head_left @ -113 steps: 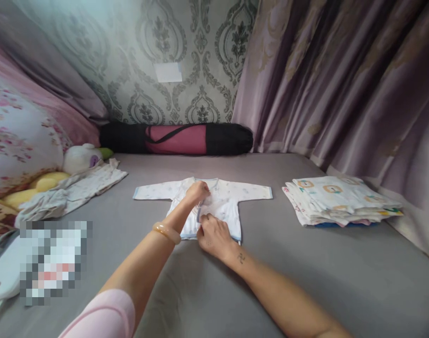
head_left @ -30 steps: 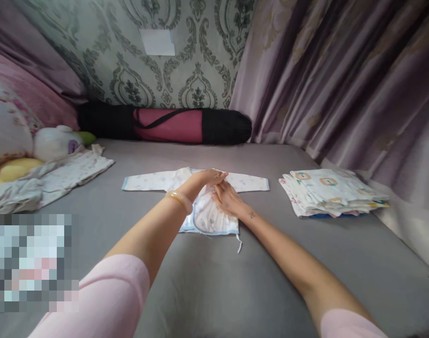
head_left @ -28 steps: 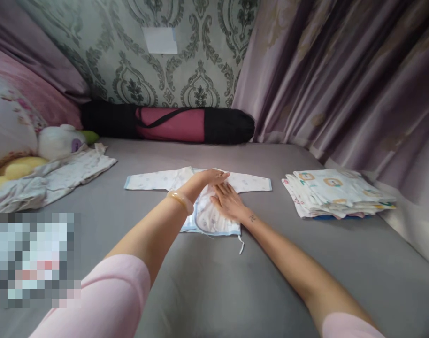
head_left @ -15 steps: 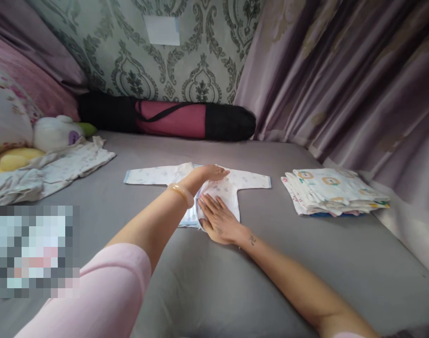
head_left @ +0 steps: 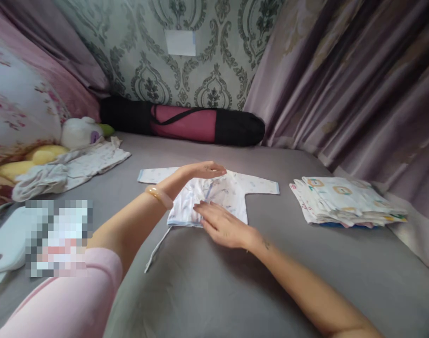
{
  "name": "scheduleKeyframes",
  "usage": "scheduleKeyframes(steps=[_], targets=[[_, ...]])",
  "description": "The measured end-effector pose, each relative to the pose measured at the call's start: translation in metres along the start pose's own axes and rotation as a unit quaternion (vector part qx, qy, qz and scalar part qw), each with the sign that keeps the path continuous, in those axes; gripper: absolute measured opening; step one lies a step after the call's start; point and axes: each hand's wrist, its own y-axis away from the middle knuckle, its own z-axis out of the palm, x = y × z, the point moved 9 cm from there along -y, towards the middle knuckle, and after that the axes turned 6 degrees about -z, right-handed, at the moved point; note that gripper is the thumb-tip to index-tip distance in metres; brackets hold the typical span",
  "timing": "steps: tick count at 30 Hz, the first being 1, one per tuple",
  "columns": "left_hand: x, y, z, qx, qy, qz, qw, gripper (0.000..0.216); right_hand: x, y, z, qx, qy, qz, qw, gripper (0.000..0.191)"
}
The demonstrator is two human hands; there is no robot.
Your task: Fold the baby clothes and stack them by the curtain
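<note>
A small white baby shirt [head_left: 232, 202] with faint prints and blue edging lies flat on the grey sheet, its sleeves spread to both sides. One thin white tie string [head_left: 157, 251] trails from its lower left corner. Across the upper part, near the neckline, reaches my left hand [head_left: 208, 169] with fingers stretched out; it wears a bangle at the wrist. Over the lower right of the shirt is my right hand [head_left: 224, 225], palm down and fingers extended. Neither hand grips the cloth. Whether the palms touch it cannot be made out.
To the right sits a stack of folded printed cloths [head_left: 344, 202]. A long black and maroon bag [head_left: 182, 122] lies along the wall. At left are a white plush toy [head_left: 81, 133], a crumpled cloth [head_left: 77, 169] and a pale device [head_left: 13, 239] beside a blurred patch.
My left hand has shifted slightly left, and my right hand has lifted a little with its fingers closer together. The shirt's lower left and tie string now show. The view has turned slightly.
</note>
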Motion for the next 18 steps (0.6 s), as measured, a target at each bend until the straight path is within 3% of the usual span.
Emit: scheduleKeyframes(steps=[3, 6, 9, 11, 13, 15, 18], targets=[[-0.027, 0.018, -0.004, 0.011, -0.075, -0.033, 0.997, 0.04, 0.035, -0.035, 0.004, 0.02, 0.04, 0.012, 0.999, 0.047], [-0.054, 0.038, -0.008, 0.064, -0.15, -0.067, 0.984, 0.038, 0.057, -0.061, 0.019, 0.011, 0.08, 0.03, 0.996, 0.05], [-0.071, 0.075, -0.022, 0.185, -0.18, -0.1, 0.961, 0.033, 0.053, -0.067, 0.026, 0.019, 0.109, 0.015, 0.994, 0.053], [-0.08, 0.109, -0.028, 0.255, -0.184, -0.161, 0.935, 0.028, 0.04, -0.064, 0.026, 0.028, 0.121, -0.004, 0.992, 0.053], [-0.089, 0.137, -0.018, 0.244, -0.15, -0.229, 0.93, 0.027, 0.025, -0.06, 0.025, 0.026, 0.116, -0.022, 0.993, 0.053], [-0.094, 0.158, 0.002, 0.184, -0.094, -0.28, 0.938, 0.03, 0.014, -0.06, 0.027, 0.009, 0.09, -0.028, 0.995, 0.052], [-0.089, 0.173, 0.028, 0.136, -0.037, -0.304, 0.942, 0.032, 0.009, -0.067, 0.035, -0.007, 0.066, -0.007, 0.998, 0.05]])
